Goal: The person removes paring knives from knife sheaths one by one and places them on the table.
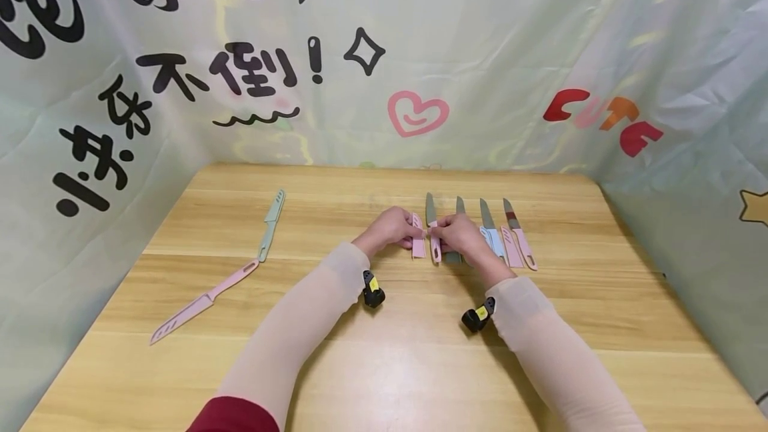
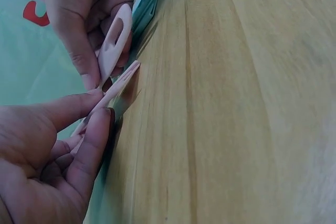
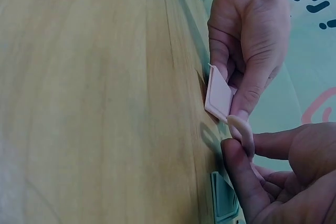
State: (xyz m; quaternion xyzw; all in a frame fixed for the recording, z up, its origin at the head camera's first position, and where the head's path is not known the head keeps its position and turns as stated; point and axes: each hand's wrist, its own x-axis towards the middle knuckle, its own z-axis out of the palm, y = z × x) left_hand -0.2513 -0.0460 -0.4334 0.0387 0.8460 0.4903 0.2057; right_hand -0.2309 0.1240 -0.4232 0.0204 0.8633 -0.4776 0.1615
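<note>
Side by side over the table's far half, my two hands meet at their fingertips. My left hand [image 1: 390, 227] pinches a pink knife sheath [image 1: 418, 245] between thumb and fingers. With its thumb and fingers, my right hand [image 1: 462, 235] grips a pink-handled knife [image 1: 430, 209], its grey blade pointing away from me. In the left wrist view the knife's looped handle [image 2: 109, 53] is close beside the sheath [image 2: 118, 85]. From the right wrist, the sheath [image 3: 218, 95] shows its flat end near the table.
Right of my hands lie a grey blade [image 1: 460, 205] partly hidden by my right hand, a blue-handled knife [image 1: 487, 214], a pink sheath [image 1: 513, 249] and another pink-handled knife [image 1: 525, 249]. On the left are a green sheathed knife [image 1: 273, 222] and a long pink sheathed knife [image 1: 186, 317].
</note>
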